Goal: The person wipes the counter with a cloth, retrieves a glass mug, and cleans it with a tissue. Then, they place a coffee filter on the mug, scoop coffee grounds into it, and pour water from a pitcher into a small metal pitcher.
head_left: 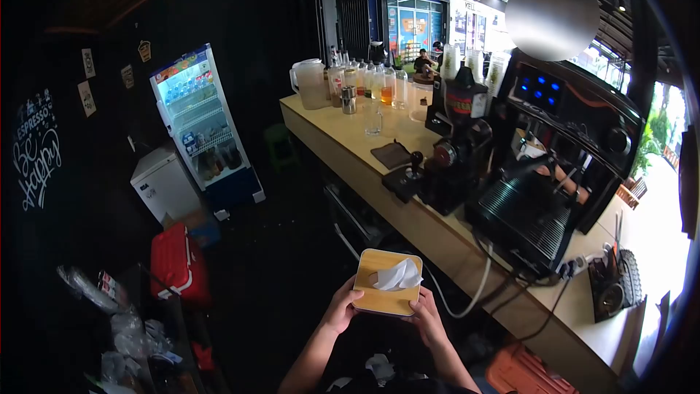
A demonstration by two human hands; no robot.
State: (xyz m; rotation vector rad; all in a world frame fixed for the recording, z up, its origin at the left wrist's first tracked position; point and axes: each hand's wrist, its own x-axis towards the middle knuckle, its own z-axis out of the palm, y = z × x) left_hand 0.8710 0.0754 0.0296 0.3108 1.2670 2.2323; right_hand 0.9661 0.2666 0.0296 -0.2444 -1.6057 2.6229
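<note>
A tissue box (pixel 379 300) with a light wooden lid is held out in front of me, below the counter's near edge. White tissue (pixel 398 275) sticks up through the opening in its lid. My left hand (pixel 340 308) grips the box at its left side, thumb on the lid's edge. At the opposite side my right hand (pixel 429 314) holds it the same way. The fingers under the box are hidden.
An espresso machine (pixel 532 190), a coffee grinder (pixel 464 138), a pitcher (pixel 311 86) and several bottles stand on the wooden counter (pixel 343 135). To the left are a drinks fridge (pixel 200 117), a white chest (pixel 164 186), a red cooler (pixel 173 259) and plastic bags (pixel 131 332).
</note>
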